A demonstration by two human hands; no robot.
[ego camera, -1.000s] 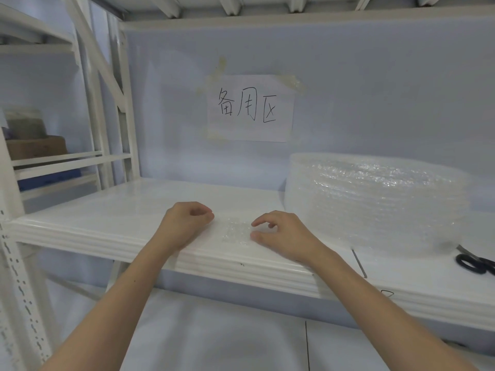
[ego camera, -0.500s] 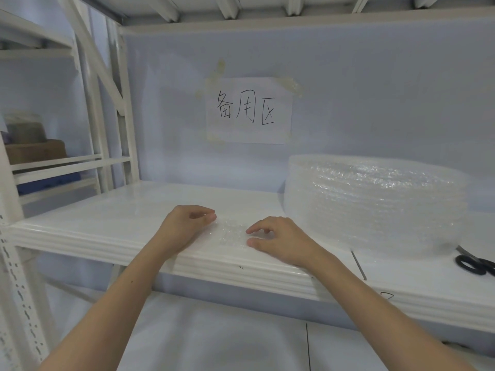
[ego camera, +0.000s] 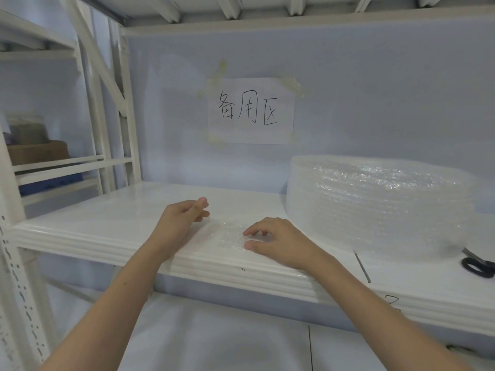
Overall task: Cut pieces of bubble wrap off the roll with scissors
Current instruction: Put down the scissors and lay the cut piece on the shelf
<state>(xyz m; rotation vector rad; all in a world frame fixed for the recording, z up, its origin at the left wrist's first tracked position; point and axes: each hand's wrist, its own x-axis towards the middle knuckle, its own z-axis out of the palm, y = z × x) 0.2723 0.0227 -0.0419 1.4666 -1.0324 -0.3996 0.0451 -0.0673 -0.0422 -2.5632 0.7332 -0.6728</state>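
A cut piece of bubble wrap (ego camera: 230, 232) was pressed flat on the shelf (ego camera: 112, 223) under the right hand (ego camera: 278, 242), fingers (ego camera: 250, 232) spread; the left hand (ego camera: 179, 220) was raised beside it, fingers loosely apart. The roll (ego camera: 375, 204) and scissors (ego camera: 478, 265) were found to their right.

Left hand (ego camera: 184, 220): lifted off cut bubble wrap piece (ego camera: 230, 232), fingers now straighter | Right hand (ego camera: 278, 241): fingers spread flatter on the piece

A glossy white shelf board (ego camera: 112, 210) of a white metal rack spans the view. Behind it a pale blue wall (ego camera: 388, 89) carries a taped white paper sign (ego camera: 251, 111) with handwritten characters. Far left, another rack holds what may be a brown cardboard box (ego camera: 37, 152).
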